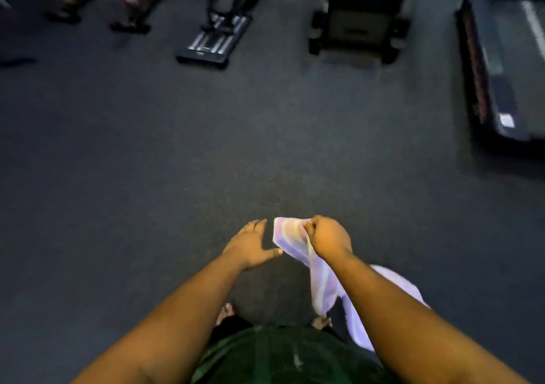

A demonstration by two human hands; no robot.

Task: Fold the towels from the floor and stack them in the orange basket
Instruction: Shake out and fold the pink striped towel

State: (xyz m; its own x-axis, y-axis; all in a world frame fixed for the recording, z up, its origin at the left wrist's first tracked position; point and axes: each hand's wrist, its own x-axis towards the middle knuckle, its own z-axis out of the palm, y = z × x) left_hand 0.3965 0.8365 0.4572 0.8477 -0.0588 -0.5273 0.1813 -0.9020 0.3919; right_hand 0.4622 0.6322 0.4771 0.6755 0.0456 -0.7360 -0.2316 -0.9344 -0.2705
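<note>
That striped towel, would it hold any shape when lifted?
Probably not: the towel droops limply below the right hand that grips it. It looks light, since one hand holds it up. The open left hand likely must take a corner to spread it.

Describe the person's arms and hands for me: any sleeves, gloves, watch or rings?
Both forearms are bare up to the frame edge, with no sleeves in view. The left hand and right hand wear no gloves, and no watch, band or ring shows on either. The picture is blurred, so small rings could be missed.
</note>
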